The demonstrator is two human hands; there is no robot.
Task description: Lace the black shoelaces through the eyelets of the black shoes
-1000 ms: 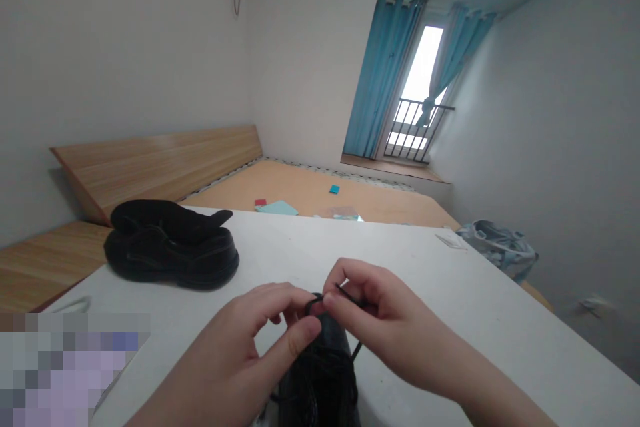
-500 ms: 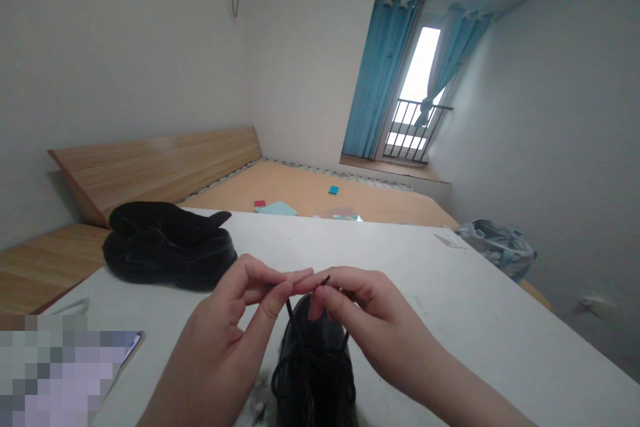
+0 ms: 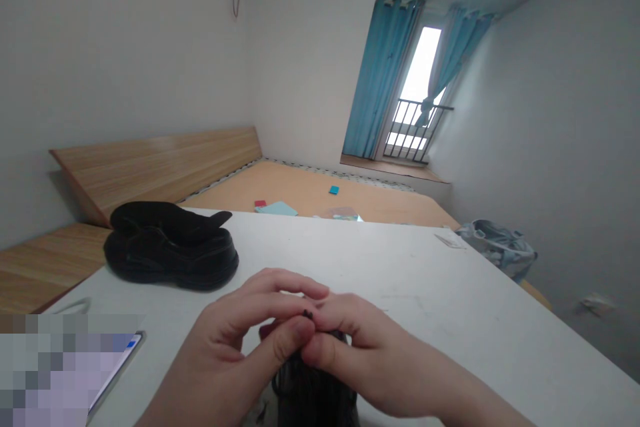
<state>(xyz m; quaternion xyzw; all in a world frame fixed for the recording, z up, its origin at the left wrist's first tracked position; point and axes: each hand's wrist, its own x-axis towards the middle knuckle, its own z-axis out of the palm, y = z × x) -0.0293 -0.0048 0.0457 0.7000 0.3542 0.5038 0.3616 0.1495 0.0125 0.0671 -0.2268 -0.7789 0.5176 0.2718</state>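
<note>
Head view: left hand (image 3: 250,340) and right hand (image 3: 370,347) meet, fingertips pinched closed on black lace (image 3: 307,314), just above laced shoe (image 3: 316,393) toward near edge of white table (image 3: 410,280), other shoe (image 3: 173,253) by far-left corner.

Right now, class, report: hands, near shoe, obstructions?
Left hand and right hand together, pinching black lace. Near shoe below, partly hidden by them. Second shoe apart, left.

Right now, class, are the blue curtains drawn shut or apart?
Apart: the bright window shows between the blue curtains, and the right-hand one is gathered in near its lower end.
</note>
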